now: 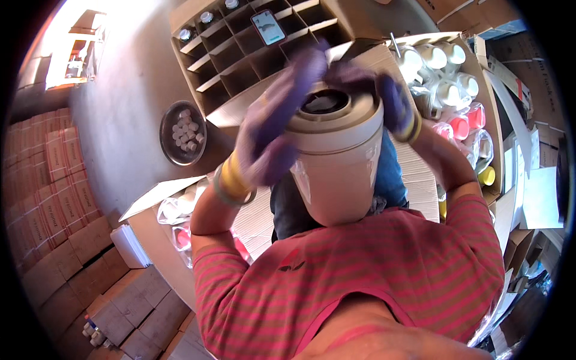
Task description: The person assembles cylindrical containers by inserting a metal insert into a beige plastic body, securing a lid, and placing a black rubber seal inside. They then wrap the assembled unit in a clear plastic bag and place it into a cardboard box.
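In front of my torso stands an off-white plastic tub point(336, 174) with a stepped, narrowed top and a dark round opening point(326, 102). My left hand point(273, 129), in a purple glove with a yellow cuff, is at the tub's left side, its fingers stretched out and blurred. Behind the top and at its right is my right hand point(384, 93), gloved alike, fingers reaching left over the far rim and thumb apart. Whether either hand touches the tub I cannot tell. No object shows in either hand.
Beyond the hands is a divided cardboard box point(240, 84) with a phone point(268, 27) and several capped bottles. A metal bowl point(183, 133) of white caps lies left. An open carton point(480, 90) at right holds white bottles, some red-capped. Stacked cartons point(60, 174) line the left.
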Demonstrator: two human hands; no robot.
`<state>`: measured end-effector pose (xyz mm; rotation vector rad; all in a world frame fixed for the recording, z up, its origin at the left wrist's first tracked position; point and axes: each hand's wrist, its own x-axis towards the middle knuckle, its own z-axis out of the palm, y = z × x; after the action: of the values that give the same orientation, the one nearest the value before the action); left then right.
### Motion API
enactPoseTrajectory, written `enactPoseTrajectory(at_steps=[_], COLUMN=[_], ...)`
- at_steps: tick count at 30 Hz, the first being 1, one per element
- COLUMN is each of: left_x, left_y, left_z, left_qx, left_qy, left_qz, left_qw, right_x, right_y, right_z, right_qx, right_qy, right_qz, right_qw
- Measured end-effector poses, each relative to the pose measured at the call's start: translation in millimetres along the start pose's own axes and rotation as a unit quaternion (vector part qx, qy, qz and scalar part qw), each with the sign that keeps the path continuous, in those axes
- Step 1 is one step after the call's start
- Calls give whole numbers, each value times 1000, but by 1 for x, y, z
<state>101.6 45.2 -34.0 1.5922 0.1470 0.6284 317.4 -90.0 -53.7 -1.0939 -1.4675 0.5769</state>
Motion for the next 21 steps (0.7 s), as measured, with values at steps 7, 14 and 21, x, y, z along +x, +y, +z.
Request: enactPoseTrajectory(at_steps=[7,14,21], left_x=[4,0,9], left_y=[-3,-6,13], left_z=[0,-11,14], left_qx=[88,277,153], left_qy=[5,1,76], left_qz=[66,31,-7], left_qw=[994,960,985], right_x=[-12,-6,0], right_y=[5,-4,-1], right_z=[7,1,-6], right_qx=[303,114,88], right_qy=[43,38,-21], right_qz=[227,8,24], right_qw=[925,993,996])
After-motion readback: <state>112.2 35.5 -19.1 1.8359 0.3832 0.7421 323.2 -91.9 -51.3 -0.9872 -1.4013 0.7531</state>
